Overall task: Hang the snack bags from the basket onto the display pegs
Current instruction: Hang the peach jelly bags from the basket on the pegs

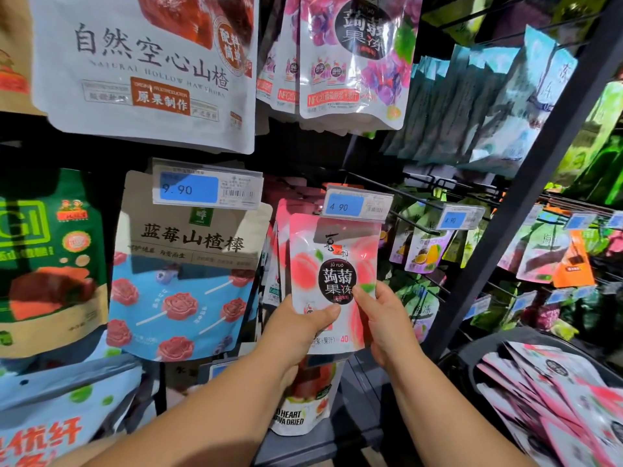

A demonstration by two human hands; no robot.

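Observation:
A pink peach-jelly snack bag [332, 264] is held up against the display, its top edge just under the 4.90 price tag [357, 205] at the end of a peg. My left hand [303, 328] grips its lower left corner, thumb across the front. My right hand [387, 318] pinches its lower right edge. More pink bags [281, 251] of the same kind hang behind it on the peg. The dark basket [472, 352] at the lower right holds several more pink snack bags [556, 399].
A blue-and-beige hawthorn lollipop bag [182, 281] hangs left of the peg under a 9.90 tag [205, 188]. White and purple bags hang above. A dark slanted upright [526, 187] stands to the right, with more pegs and bags beyond it.

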